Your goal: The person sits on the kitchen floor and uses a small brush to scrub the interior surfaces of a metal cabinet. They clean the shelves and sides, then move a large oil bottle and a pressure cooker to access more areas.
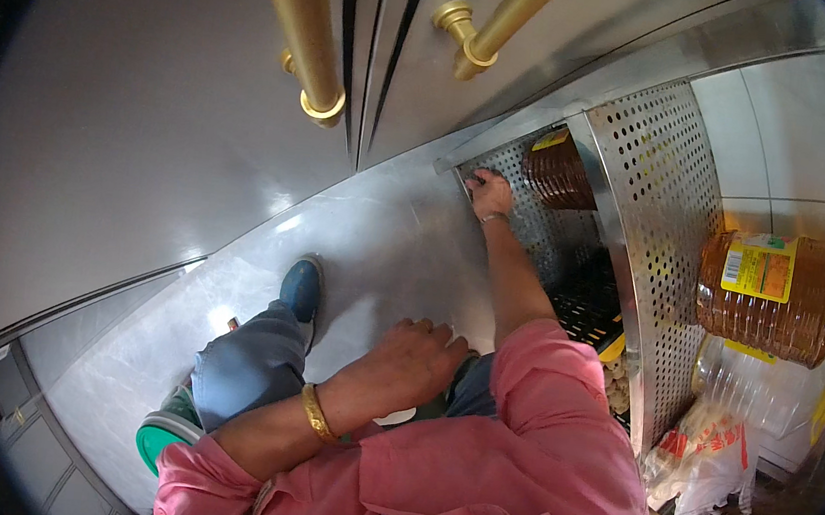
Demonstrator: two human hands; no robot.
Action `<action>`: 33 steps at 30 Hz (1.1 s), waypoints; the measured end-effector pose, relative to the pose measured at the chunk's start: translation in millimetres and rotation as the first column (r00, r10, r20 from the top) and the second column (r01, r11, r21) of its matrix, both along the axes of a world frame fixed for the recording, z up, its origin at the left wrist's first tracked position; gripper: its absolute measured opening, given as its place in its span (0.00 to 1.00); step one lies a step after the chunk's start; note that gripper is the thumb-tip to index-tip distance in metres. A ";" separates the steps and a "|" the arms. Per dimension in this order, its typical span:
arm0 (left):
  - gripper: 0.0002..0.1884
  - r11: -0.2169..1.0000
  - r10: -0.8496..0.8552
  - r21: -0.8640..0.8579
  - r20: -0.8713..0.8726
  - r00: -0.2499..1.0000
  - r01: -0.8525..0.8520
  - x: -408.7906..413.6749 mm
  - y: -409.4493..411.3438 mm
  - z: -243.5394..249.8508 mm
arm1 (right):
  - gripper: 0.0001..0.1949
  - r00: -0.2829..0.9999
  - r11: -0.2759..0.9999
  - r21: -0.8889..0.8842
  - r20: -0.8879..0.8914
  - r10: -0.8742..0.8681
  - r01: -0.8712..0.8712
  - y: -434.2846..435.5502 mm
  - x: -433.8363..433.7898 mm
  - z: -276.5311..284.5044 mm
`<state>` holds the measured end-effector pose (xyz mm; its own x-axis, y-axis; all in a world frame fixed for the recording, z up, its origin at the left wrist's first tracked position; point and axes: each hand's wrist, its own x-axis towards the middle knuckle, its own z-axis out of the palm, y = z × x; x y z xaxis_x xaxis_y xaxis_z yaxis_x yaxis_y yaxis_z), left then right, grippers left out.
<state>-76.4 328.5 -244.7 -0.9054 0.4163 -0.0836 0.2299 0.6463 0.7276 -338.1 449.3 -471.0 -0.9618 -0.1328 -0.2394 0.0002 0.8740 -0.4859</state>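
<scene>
My right hand (491, 194) reaches onto a low perforated metal shelf (529, 224); its fingers are bent at the shelf's corner, by something small and dark, and whether they grip it is unclear. Behind that hand a ribbed brown plastic bottle (559, 171) with a yellow label lies partly hidden. My left hand (409, 363), palm down below a gold bracelet (317, 412), is near my knees, with its fingers bent and slightly apart and nothing visible in it. A black plastic crate (588, 306) is under my right forearm's side of the rack.
The upper perforated shelf (655, 208) bears a large brown-filled bottle (774, 292), a clear plastic container (753, 384) and a plastic bag (709, 447). Grey cabinet doors with a brass handle (298, 19) stand ahead. A green-rimmed object (163, 442) is on the left.
</scene>
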 end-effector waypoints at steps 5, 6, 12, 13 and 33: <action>0.18 0.999 -0.039 -0.028 0.052 0.998 0.040 -4.4 1.3 3.5 | 0.14 0.956 0.947 0.257 -0.168 0.239 -0.191 1.7 -1.7 -21.1; 0.17 1.000 -0.018 -0.023 0.047 0.999 0.019 -3.5 1.9 3.7 | 0.13 0.901 0.883 0.352 -0.187 0.392 -0.311 6.0 5.0 -14.6; 0.15 0.999 0.045 0.021 -0.007 0.999 -0.045 -0.5 2.5 -0.2 | 0.12 0.955 0.941 0.232 -0.107 0.276 -0.246 67.7 1.5 -29.7; 0.15 0.999 0.029 0.024 0.003 1.000 -0.029 0.1 2.6 0.9 | 0.12 0.978 0.959 0.219 -0.064 0.196 -0.178 61.6 2.0 -17.7; 0.19 0.999 -0.019 -0.050 0.022 1.000 0.020 -2.9 2.0 3.6 | 0.15 0.932 0.861 0.357 0.103 0.348 -0.361 75.1 31.3 -9.8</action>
